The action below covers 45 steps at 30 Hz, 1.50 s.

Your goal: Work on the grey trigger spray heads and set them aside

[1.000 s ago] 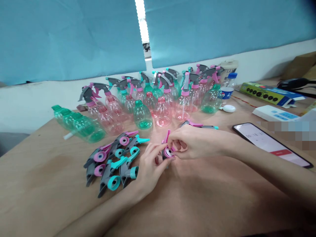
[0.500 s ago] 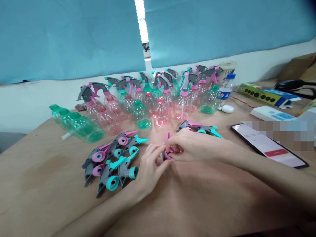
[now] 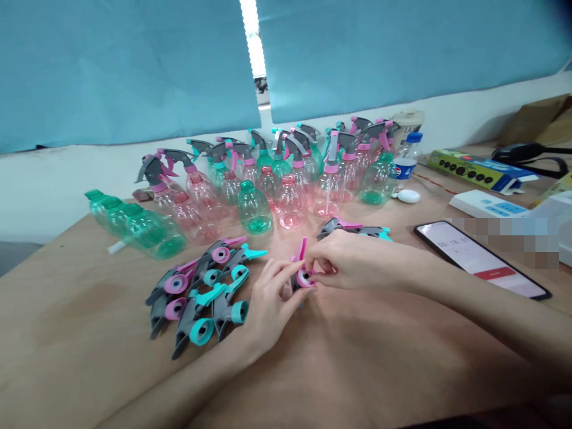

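Both hands meet over the middle of the wooden table (image 3: 366,357) around one spray head (image 3: 302,271), grey with a pink collar and pink trigger. My left hand (image 3: 268,301) grips its body from below with thumb and fingers. My right hand (image 3: 353,262) pinches at the pink collar from the right. Just left of my left hand lies a pile of several loose spray heads (image 3: 201,292), grey with pink or teal collars. Behind my right hand lie two more spray heads (image 3: 353,228).
Many pink and green plastic bottles (image 3: 290,179) stand along the back, some capped with sprayers; one green bottle (image 3: 134,223) lies on its side at left. A phone (image 3: 478,257) lies at right, with a white box (image 3: 491,204), a power strip box (image 3: 478,167) and a water bottle (image 3: 406,158) beyond.
The hands stay on the pink-collared spray head; the fingers of my right hand shifted slightly on its collar. The view drifted a little.
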### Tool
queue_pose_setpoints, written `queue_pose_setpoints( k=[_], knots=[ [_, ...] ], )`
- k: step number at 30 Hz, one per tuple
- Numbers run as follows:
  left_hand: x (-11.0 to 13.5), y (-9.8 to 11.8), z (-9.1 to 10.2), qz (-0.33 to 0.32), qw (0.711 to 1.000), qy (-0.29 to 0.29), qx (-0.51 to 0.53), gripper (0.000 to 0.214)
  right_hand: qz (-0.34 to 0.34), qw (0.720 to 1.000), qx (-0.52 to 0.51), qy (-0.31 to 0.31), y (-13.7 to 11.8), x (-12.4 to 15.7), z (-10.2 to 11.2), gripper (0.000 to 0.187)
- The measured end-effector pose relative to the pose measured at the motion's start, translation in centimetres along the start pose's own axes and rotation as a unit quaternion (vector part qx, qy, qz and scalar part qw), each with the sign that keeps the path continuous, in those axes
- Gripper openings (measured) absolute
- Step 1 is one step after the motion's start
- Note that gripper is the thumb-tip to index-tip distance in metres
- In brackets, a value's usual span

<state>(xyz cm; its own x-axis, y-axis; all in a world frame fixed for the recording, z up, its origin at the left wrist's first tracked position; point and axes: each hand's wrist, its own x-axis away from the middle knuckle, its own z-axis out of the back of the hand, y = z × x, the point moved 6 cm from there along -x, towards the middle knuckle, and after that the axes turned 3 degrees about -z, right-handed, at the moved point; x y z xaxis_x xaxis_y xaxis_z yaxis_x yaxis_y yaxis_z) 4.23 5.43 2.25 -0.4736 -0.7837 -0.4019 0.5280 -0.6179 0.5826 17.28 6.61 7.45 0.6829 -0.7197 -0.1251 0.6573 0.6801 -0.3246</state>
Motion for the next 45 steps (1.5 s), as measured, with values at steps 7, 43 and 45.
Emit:
queue_pose_setpoints(
  k=[7,43,45],
  knots=[
    [0.1,-0.1,0.3,0.01,1.0,0.015,0.022,0.026,-0.007,1.0,0.026,0.009,-1.4,-0.5,0.2,0.015],
    [4.4,-3.8,12.3,-0.017,0.95,-0.017,-0.312,0.036,-0.079,0.983,-0.013,0.163,4.1,3.8,-0.8,0.013],
    [4.8,-4.3,11.8,-0.014,0.948,-0.058,-0.312,0.038,-0.084,0.985,0.006,0.151,4.1,3.7,-0.9,0.015]
  ],
)
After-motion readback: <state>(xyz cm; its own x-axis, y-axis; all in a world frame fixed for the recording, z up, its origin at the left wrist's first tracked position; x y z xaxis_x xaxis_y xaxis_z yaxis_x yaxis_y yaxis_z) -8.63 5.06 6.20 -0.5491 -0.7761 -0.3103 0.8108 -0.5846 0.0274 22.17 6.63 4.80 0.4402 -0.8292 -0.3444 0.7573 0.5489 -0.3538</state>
